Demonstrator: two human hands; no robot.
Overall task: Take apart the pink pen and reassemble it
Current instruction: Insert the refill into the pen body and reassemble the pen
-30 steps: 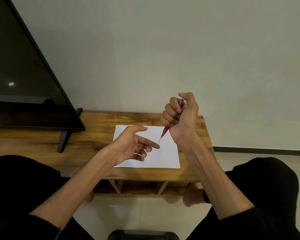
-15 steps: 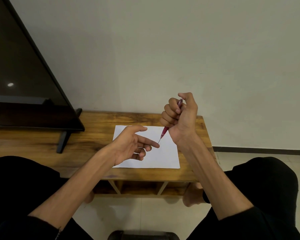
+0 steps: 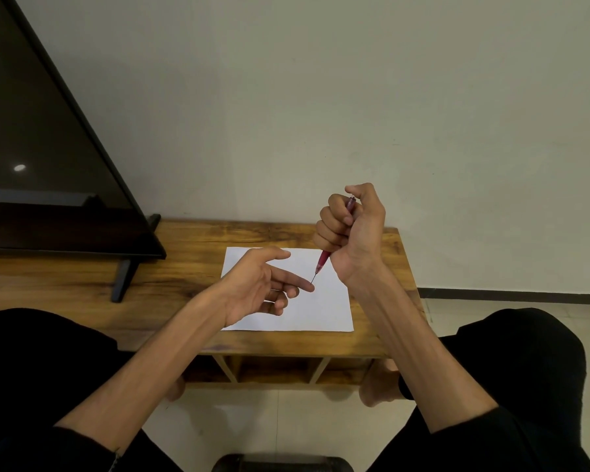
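My right hand (image 3: 353,229) is closed in a fist around the pink pen (image 3: 323,259), held upright and tilted above the white sheet of paper (image 3: 324,308). The pen's top shows beside my thumb and its thin dark tip points down and to the left. Most of the barrel is hidden inside my fist. My left hand (image 3: 261,284) hovers over the paper, palm up and fingers apart, holding nothing. Its index fingertip reaches right up to the pen's tip.
The paper lies on a low wooden table (image 3: 184,267) with open shelves under it. A dark television (image 3: 48,185) on a stand fills the table's left part. A plain wall is behind, tiled floor below, and my knees in black flank the table.
Almost nothing has moved. Both hands hold the same poses, with the left index finger staying at the pen's tip.
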